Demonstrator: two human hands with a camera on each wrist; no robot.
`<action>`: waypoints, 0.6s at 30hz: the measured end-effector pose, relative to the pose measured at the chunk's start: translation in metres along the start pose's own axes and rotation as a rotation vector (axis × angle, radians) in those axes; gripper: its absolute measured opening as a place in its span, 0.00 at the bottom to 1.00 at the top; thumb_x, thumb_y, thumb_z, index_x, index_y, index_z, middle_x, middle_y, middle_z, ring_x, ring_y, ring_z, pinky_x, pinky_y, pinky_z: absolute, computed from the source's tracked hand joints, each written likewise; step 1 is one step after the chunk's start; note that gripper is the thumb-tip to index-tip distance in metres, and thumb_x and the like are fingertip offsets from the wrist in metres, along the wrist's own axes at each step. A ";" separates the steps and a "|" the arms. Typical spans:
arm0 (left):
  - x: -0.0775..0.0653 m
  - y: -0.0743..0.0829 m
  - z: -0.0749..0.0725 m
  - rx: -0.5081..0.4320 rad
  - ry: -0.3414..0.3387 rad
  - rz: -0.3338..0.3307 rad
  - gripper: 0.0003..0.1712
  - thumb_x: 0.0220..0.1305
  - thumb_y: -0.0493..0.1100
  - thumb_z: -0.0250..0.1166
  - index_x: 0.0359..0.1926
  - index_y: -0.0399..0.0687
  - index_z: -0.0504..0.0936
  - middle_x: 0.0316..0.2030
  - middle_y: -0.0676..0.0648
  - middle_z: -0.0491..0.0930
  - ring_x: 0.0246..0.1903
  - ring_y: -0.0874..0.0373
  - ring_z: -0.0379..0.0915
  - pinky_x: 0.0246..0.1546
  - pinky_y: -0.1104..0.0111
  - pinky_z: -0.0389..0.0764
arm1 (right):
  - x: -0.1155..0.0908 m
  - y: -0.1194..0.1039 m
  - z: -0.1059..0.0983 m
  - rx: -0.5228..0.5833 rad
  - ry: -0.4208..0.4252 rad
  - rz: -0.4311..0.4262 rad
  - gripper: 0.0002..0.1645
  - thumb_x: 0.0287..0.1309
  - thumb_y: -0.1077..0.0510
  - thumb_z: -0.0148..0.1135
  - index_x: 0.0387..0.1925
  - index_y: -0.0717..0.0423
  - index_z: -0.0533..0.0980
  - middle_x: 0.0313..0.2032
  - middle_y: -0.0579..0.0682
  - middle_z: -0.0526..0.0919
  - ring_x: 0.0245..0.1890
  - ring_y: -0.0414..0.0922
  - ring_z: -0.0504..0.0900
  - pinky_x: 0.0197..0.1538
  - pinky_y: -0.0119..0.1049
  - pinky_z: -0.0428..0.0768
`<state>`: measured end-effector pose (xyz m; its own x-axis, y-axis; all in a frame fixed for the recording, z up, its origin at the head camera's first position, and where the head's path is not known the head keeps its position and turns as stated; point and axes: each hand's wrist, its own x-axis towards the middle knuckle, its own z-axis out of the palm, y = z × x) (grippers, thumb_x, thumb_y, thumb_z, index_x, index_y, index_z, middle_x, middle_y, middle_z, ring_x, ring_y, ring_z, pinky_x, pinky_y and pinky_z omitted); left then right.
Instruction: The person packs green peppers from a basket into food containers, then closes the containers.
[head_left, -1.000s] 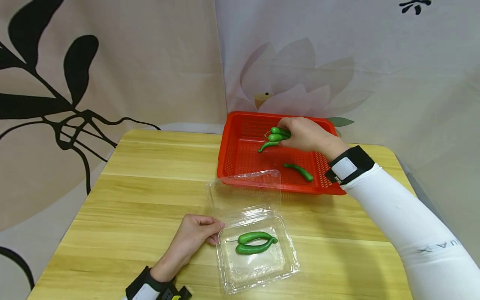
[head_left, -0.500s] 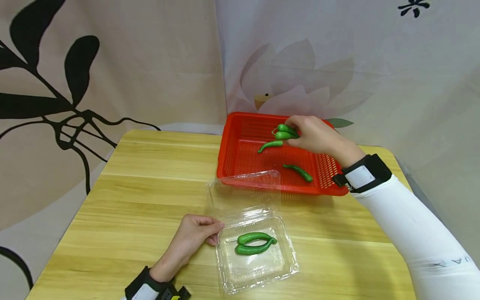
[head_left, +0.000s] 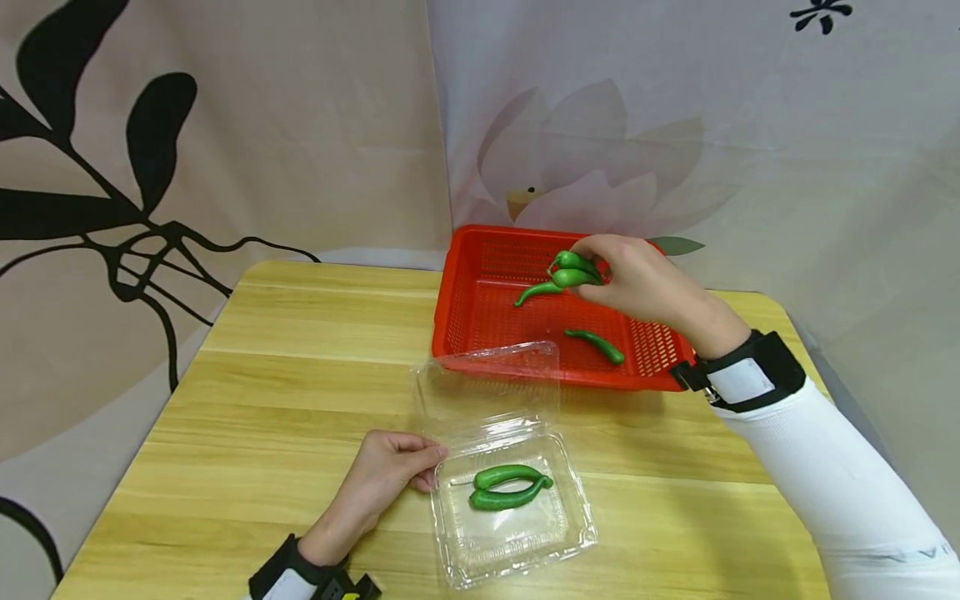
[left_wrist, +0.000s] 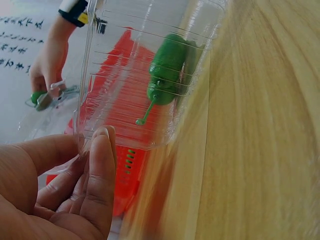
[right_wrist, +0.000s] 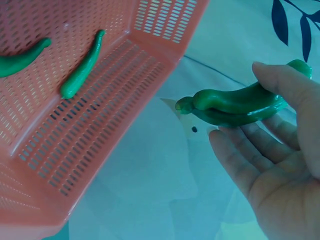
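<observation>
At the left, the left hand [head_left: 393,462] pinched the clear container [head_left: 517,537] by its left edge, close to the hinge, thumb and fingertips together on the thin plastic. A light, steady pinch seemed right there, since squeezing harder could bend the wall and set the contents rolling. The container lay on the table [head_left: 315,350], its lid [head_left: 487,392] folded back toward the far edge and overlapping the near left part of the red basket [head_left: 487,325] in the head view; whether the two touched could not be told. Two green peppers [head_left: 498,500] lay inside the container, nearer its hinge than its front edge.

The basket stood by the table's far edge, right of the middle. In it one loose pepper [head_left: 538,292] lay just beside the held ones as seen from above, and another pepper [head_left: 597,344] near the front edge. Toward the basket's far right corner, the right hand [head_left: 630,275] was clamped on a held pair [head_left: 576,277] of peppers, thumb against fingers — a grip likely to serve best with both lying flush, pressed firmly enough not to slip, yet gently enough not to bruise
</observation>
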<state>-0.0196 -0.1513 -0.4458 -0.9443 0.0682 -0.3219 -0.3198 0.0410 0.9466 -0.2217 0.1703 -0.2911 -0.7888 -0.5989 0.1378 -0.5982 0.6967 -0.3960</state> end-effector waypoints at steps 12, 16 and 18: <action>-0.001 0.001 0.000 -0.004 -0.003 0.000 0.12 0.65 0.36 0.74 0.38 0.26 0.88 0.22 0.43 0.84 0.21 0.59 0.80 0.25 0.70 0.87 | -0.019 -0.016 -0.006 0.021 0.071 -0.046 0.22 0.59 0.63 0.76 0.54 0.57 0.81 0.43 0.46 0.84 0.43 0.44 0.81 0.49 0.43 0.82; -0.001 0.002 0.000 -0.004 -0.006 0.002 0.12 0.65 0.36 0.74 0.38 0.25 0.88 0.22 0.42 0.83 0.21 0.59 0.80 0.25 0.70 0.87 | -0.027 -0.021 -0.006 0.020 0.087 -0.084 0.23 0.58 0.64 0.77 0.55 0.58 0.81 0.45 0.47 0.85 0.42 0.44 0.81 0.47 0.43 0.83; -0.001 0.002 0.000 -0.003 -0.005 -0.001 0.12 0.65 0.35 0.74 0.38 0.25 0.88 0.22 0.42 0.83 0.21 0.58 0.80 0.25 0.69 0.87 | -0.031 -0.023 -0.004 0.014 0.093 -0.114 0.24 0.57 0.65 0.77 0.56 0.59 0.81 0.45 0.47 0.85 0.43 0.44 0.82 0.47 0.43 0.84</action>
<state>-0.0193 -0.1510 -0.4439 -0.9436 0.0732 -0.3229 -0.3210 0.0377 0.9463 -0.1843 0.1744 -0.2821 -0.7261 -0.6341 0.2659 -0.6829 0.6202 -0.3859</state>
